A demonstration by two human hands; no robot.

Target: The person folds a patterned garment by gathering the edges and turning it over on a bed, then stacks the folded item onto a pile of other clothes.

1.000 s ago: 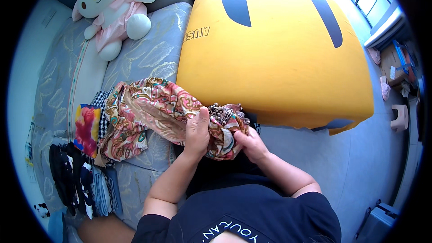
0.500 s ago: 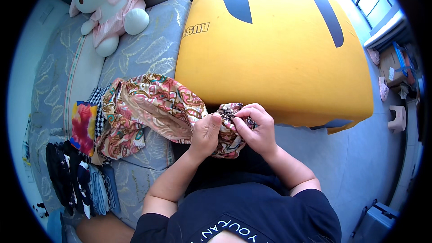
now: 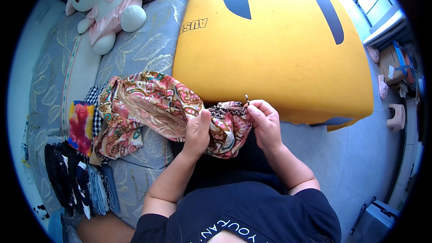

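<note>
A paisley garment in pink, brown, cream and teal stretches from the sofa across to my lap. Its gathered dark-and-light edge lies bunched between my hands. My left hand is closed on the cloth at the left of that edge, thumb up, its other fingers partly hidden. At the right end, my right hand pinches a thin dark cord whose light tip sticks up above the fingertips. The cloth between both hands hangs over my dark-clad lap.
Left, a grey leaf-patterned sofa holds folded dark clothes and jeans, a tie-dyed cloth and a plush toy. Directly ahead stands a large yellow-covered block. A stool and blue suitcase are at right.
My right hand has drawn slightly right, away from the gathered edge, and the cord now shows in its fingers. My left hand has shifted a little left. The view has moved slightly.
</note>
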